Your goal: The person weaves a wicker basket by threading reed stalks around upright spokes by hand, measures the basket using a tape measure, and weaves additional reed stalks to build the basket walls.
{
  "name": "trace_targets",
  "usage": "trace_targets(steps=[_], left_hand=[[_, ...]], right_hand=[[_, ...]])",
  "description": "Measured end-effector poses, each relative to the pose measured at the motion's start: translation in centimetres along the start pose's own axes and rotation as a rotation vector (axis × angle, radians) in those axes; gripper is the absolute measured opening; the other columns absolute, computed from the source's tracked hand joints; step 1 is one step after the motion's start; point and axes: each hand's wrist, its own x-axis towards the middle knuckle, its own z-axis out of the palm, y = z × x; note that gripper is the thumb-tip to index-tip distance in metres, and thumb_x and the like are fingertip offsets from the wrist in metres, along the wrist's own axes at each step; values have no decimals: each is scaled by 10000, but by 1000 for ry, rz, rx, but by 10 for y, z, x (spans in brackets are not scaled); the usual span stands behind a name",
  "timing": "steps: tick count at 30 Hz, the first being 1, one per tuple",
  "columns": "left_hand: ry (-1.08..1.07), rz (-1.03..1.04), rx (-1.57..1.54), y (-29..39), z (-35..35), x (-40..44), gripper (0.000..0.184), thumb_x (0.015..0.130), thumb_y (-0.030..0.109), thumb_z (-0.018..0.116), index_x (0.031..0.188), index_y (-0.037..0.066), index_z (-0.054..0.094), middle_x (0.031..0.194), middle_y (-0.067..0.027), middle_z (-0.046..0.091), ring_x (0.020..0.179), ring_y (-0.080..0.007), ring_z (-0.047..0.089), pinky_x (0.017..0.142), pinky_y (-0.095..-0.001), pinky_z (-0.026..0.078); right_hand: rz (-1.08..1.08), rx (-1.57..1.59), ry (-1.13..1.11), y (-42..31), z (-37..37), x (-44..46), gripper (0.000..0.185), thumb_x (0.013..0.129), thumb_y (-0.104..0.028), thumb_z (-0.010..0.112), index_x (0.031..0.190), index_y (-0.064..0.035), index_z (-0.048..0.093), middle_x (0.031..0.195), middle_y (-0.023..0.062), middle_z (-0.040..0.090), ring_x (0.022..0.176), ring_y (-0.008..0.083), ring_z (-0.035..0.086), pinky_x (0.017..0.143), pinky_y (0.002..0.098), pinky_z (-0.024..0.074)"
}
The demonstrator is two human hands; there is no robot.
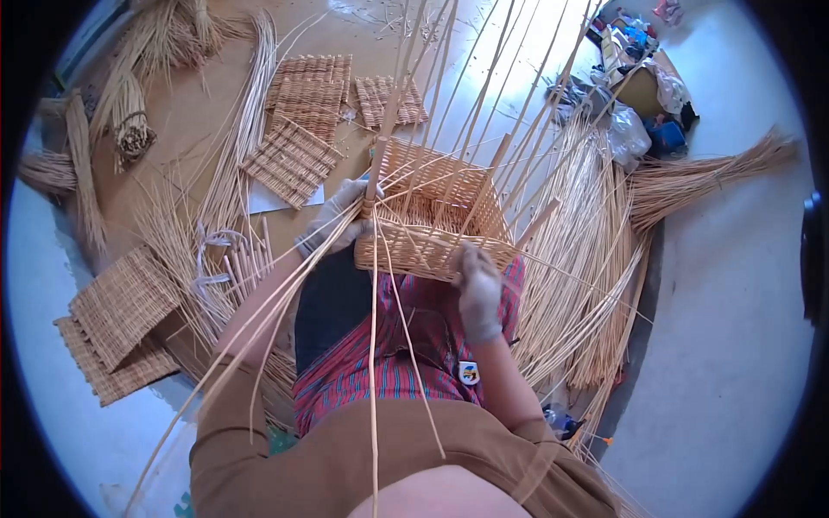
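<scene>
A half-woven rectangular wicker basket (436, 246) rests on my lap, with long upright canes (488, 78) rising from its walls. My left hand (341, 216), in a pale work glove, is closed around the basket's near left corner and the loose weaving strands (289, 285) there. Those strands trail down toward my body. Against the outside of the near wall, toward the right, is my right hand (479, 298), also gloved. Its fingers curl at the basket's rim and wall, slightly blurred. A striped red cloth (380, 371) covers my lap under the basket.
Woven square panels (294, 160) lie on the floor ahead, and more woven panels (129, 302) at left. A large heap of loose canes (570, 276) spreads at right, beside a tied bundle (717, 177). Plastic bags (626, 134) sit at the upper right. Another bundle (134, 129) lies upper left.
</scene>
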Motion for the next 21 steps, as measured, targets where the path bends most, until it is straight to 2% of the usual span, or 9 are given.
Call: trace_targets(steps=[1, 4, 8, 10, 12, 13, 14, 19, 21], left_hand=[[96, 12, 39, 2, 6, -3, 547, 740, 15, 830, 1217, 89, 572, 1132, -34, 558, 1084, -170, 526, 998, -338, 434], [244, 4, -189, -45, 25, -1, 505, 754, 122, 844, 1183, 80, 582, 1222, -82, 545, 1165, -216, 517, 1030, -357, 420], [328, 21, -304, -48, 43, 6, 455, 753, 108, 811, 1157, 77, 603, 1363, -148, 513, 1277, -283, 502, 1100, -383, 392], [351, -1, -305, -55, 47, 5, 459, 750, 75, 782, 1171, 83, 599, 1393, -151, 501, 1296, -283, 495, 1105, -392, 397], [349, -18, -335, -61, 45, 5, 461, 749, 52, 764, 1177, 84, 596, 1401, -152, 497, 1306, -280, 490, 1112, -392, 393], [352, -40, -375, -65, 47, 5, 464, 749, 30, 746, 1183, 86, 592, 1410, -152, 494, 1317, -277, 485, 1118, -392, 389], [353, 44, -343, -67, 45, 5, 526, 798, 161, 823, 1241, 95, 546, 1216, -30, 540, 1101, -143, 518, 961, -305, 450], [494, -7, -612, -37, 54, 5, 549, 783, -10, 727, 1295, 68, 548, 1395, -126, 517, 1305, -251, 517, 1129, -357, 395], [708, -93, -125, -32, 71, -13, 471, 852, -29, 667, 1299, 14, 524, 1297, -135, 575, 1211, -215, 565, 1026, -333, 461]], right_hand=[[100, 67, 79, 14, -11, 21, 225, 1033, -249, 613, 1059, -33, 667, 925, 22, 684, 735, 69, 592, 617, 224, 473], [-333, 79, 260, -1, 32, 40, 171, 1019, -206, 637, 1060, -43, 666, 929, -5, 666, 747, 81, 599, 648, 244, 492], [-1111, -668, -31, -106, 106, 81, 529, 928, -2, 604, 1443, -80, 514, 1372, 239, 599, 1217, 326, 638, 952, 372, 540], [-767, -924, -17, -138, 138, 88, 734, 902, 3, 598, 1568, -176, 346, 1488, 278, 475, 1232, 392, 614, 946, 397, 547], [-709, -511, -13, -151, 134, 95, 834, 922, -26, 588, 1622, -204, 172, 1529, 283, 426, 1134, 338, 672, 863, 361, 567], [-438, -189, -69, -146, 116, 79, 776, 948, -19, 555, 1610, -148, 170, 1412, 250, 559, 982, 235, 694, 749, 313, 560], [-543, 3, -82, -107, 85, 90, 669, 979, -54, 567, 1567, -153, 263, 1309, 197, 617, 945, 201, 704, 690, 280, 552], [-113, 254, 88, 38, -25, 21, 202, 1044, -162, 579, 1223, -82, 631, 1092, 60, 707, 926, 118, 675, 700, 214, 522], [-129, 315, 71, 26, -36, 21, 175, 1036, -154, 595, 1156, -48, 667, 1080, 66, 713, 944, 124, 670, 780, 223, 523]])
